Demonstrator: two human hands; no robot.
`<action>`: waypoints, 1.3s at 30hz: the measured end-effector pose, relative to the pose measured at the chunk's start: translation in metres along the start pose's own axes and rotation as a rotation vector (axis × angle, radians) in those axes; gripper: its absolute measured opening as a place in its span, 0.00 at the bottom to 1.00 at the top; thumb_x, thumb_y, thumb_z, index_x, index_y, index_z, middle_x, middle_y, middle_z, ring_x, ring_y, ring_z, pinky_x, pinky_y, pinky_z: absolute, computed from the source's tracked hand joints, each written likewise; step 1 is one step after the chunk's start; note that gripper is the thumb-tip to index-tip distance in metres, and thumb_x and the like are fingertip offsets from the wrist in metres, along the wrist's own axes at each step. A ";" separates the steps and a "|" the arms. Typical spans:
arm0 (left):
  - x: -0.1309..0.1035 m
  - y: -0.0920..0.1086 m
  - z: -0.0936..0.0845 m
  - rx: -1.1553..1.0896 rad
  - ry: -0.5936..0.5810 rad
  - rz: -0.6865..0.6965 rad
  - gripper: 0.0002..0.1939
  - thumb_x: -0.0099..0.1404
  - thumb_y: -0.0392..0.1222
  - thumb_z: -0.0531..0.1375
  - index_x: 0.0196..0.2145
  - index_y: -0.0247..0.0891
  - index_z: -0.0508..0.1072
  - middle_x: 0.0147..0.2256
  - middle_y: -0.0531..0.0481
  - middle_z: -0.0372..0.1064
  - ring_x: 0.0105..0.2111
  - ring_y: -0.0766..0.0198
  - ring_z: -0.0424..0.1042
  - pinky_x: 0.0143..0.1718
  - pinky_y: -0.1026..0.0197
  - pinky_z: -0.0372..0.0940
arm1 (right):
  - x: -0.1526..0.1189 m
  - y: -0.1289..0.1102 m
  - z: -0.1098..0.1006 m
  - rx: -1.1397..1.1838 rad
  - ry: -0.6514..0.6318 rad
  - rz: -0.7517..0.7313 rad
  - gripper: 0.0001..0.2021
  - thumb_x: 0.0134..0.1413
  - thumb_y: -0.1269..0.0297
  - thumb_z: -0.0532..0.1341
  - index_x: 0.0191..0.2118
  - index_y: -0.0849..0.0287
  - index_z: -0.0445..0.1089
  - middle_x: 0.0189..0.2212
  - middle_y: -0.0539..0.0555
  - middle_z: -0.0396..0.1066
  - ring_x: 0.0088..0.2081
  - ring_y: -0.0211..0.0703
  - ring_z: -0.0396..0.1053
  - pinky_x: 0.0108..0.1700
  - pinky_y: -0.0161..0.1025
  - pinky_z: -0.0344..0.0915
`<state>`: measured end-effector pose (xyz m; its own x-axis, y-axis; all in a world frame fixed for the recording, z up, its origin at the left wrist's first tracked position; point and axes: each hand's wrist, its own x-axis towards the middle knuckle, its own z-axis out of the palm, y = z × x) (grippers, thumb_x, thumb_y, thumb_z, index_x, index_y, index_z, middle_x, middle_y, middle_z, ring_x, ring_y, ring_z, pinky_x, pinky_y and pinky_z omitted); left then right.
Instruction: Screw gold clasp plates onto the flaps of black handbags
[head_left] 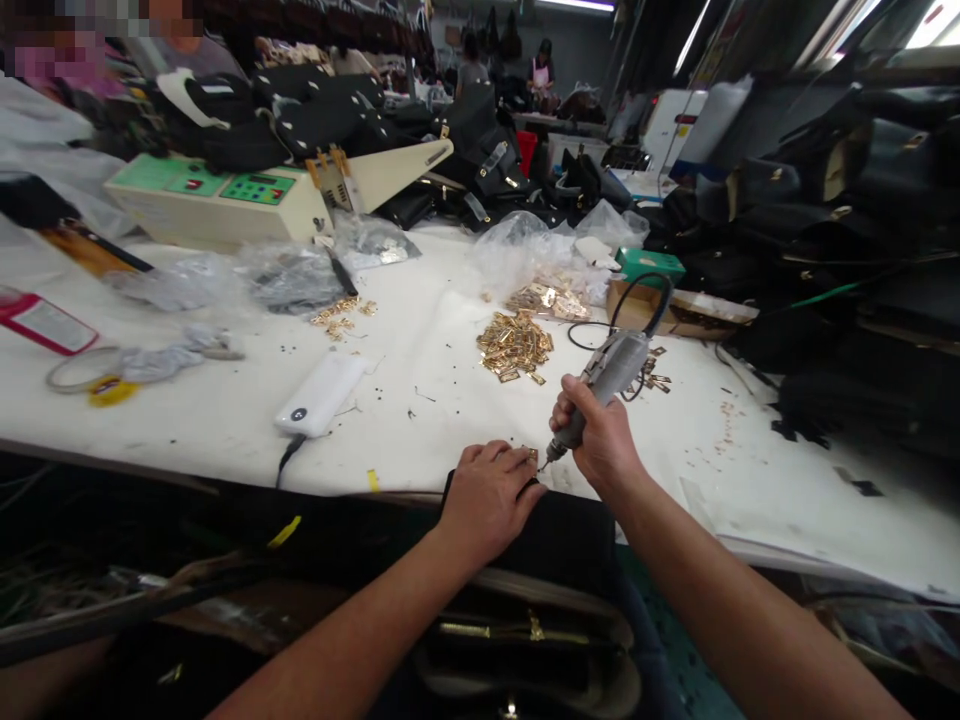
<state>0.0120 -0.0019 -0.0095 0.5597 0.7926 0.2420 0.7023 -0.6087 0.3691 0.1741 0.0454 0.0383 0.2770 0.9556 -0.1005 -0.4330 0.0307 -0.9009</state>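
Note:
A black handbag with a gold zipper lies open below the table's front edge, its black flap resting up over that edge. My left hand holds the flap down, fingers bent over it and thumb out to the right. By its fingertips shows a small gold metal fitting, partly covered. My right hand is wrapped round a grey corded electric screwdriver, tilted with its bit down beside the left fingertips. Whether the bit touches the fitting is too small to tell.
On the white table lie a pile of gold metal plates, smaller gold pieces, a white power bank and plastic bags. A beige machine stands back left. Black bags crowd the right. People work farther back.

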 end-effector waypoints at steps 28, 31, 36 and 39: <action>0.000 -0.001 0.002 0.005 0.028 0.010 0.11 0.74 0.44 0.56 0.50 0.46 0.74 0.53 0.54 0.76 0.53 0.54 0.68 0.48 0.45 0.61 | -0.010 0.005 0.008 0.031 0.011 0.026 0.19 0.46 0.55 0.75 0.29 0.58 0.65 0.19 0.44 0.62 0.20 0.33 0.59 0.22 0.33 0.60; 0.001 -0.001 0.002 0.009 0.030 0.007 0.11 0.74 0.45 0.56 0.50 0.46 0.75 0.52 0.53 0.76 0.53 0.54 0.68 0.48 0.45 0.61 | -0.009 0.005 0.008 0.021 0.003 0.019 0.18 0.47 0.55 0.74 0.29 0.58 0.65 0.18 0.44 0.63 0.20 0.34 0.59 0.23 0.33 0.60; 0.001 0.000 0.002 0.009 0.033 0.006 0.11 0.74 0.44 0.56 0.50 0.46 0.75 0.52 0.53 0.76 0.52 0.54 0.69 0.48 0.45 0.61 | -0.009 0.006 0.007 0.025 -0.005 0.015 0.18 0.49 0.55 0.74 0.29 0.58 0.66 0.18 0.45 0.63 0.20 0.33 0.59 0.23 0.33 0.60; 0.001 0.000 0.001 0.017 0.034 0.004 0.11 0.74 0.44 0.56 0.50 0.46 0.75 0.52 0.52 0.77 0.52 0.54 0.69 0.48 0.46 0.61 | -0.009 0.004 0.009 0.035 -0.002 0.012 0.18 0.48 0.56 0.74 0.29 0.58 0.66 0.19 0.44 0.62 0.20 0.33 0.59 0.23 0.33 0.60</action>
<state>0.0132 -0.0011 -0.0102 0.5473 0.7908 0.2741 0.7075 -0.6121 0.3532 0.1621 0.0391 0.0392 0.2699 0.9566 -0.1103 -0.4662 0.0296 -0.8842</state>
